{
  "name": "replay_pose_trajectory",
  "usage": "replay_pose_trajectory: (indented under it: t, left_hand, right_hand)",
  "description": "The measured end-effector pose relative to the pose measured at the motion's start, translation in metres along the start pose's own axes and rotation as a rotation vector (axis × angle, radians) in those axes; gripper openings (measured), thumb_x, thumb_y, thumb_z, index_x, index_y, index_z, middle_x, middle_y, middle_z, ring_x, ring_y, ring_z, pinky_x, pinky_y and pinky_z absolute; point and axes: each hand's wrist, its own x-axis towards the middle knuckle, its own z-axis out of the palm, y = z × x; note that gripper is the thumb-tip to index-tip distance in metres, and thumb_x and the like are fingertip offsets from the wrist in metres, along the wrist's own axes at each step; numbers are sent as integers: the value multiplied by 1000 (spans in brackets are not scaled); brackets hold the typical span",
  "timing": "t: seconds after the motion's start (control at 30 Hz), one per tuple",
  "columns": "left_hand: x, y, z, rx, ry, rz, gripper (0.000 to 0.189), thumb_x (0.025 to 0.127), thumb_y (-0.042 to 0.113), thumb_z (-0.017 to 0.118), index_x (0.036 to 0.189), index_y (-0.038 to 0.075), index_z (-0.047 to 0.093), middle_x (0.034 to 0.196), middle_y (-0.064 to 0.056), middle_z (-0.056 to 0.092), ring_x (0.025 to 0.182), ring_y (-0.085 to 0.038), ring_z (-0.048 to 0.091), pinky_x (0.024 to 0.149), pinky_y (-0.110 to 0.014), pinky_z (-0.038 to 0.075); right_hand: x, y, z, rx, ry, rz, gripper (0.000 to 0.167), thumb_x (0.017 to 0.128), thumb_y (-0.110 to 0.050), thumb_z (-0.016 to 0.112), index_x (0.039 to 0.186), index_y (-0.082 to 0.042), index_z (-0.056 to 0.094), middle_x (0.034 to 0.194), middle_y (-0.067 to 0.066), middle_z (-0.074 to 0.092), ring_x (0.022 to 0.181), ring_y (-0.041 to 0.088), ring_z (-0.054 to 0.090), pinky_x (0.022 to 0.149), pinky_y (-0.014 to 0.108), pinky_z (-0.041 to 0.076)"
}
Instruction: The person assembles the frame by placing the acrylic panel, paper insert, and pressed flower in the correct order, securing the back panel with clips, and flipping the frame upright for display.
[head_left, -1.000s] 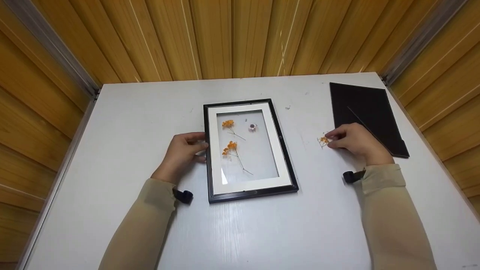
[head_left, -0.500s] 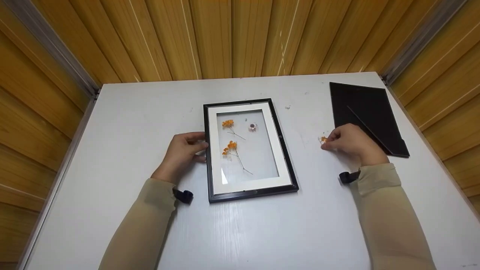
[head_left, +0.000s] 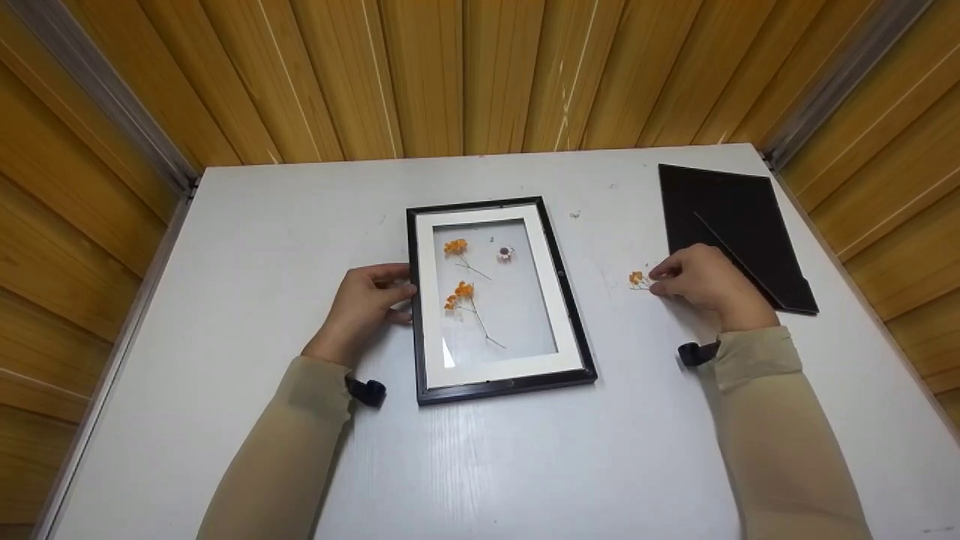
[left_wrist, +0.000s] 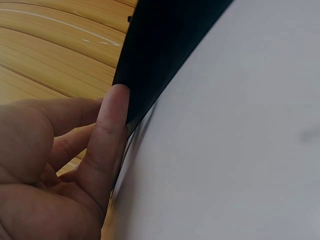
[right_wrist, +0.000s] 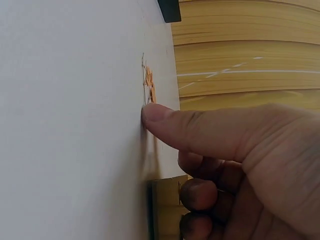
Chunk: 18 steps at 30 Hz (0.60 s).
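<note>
In the head view a black picture frame (head_left: 425,330) with a white mat lies mid-table. Under its clear opening show two orange dried flower sprigs (head_left: 463,291) and a small pinkish flower (head_left: 505,254). My left hand (head_left: 367,300) is at the frame's left side, thumb and fingertips against the outer edge; the left wrist view shows a fingertip pressed to the dark side. To the right, my right hand (head_left: 701,281) pinches a small orange dried flower (head_left: 636,278) by its stem between thumb and index finger, close over the table. Its stem end is hidden by the fingertips.
A black backing board (head_left: 727,202) lies at the table's right, partly behind my right hand. Tiny plant bits (head_left: 575,215) are scattered on the white table (head_left: 300,225). Wooden-slat walls (head_left: 495,75) rise at the back and sides.
The small orange flower has turned at my right fingertips, and its head now points left, away from them. The left hand and the frame have stayed put.
</note>
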Motion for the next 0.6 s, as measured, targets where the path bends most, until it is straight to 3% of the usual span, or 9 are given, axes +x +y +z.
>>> replay_pose_trajectory:
  t: [0.13,0.6]
  left_hand:
    - [0,-1,0,-4,-2,1,47,105,5,78,151,0,70,135,-19,67,105,-18,72,83,-29,72]
    - [2,-2,-1,19,4,11,48,103,5,78,150,1,71,138,-21,70,99,-16,74,80,-29,73]
  right_hand:
    - [0,0,1,-27,21,2,20,104,-16,81,113,0,87,120,26,82,109,37,73,87,36,59]
    - [-2,-5,6,-150,-3,-63,28,114,-19,64,121,3,80,119,26,79,102,37,69,98,60,60]
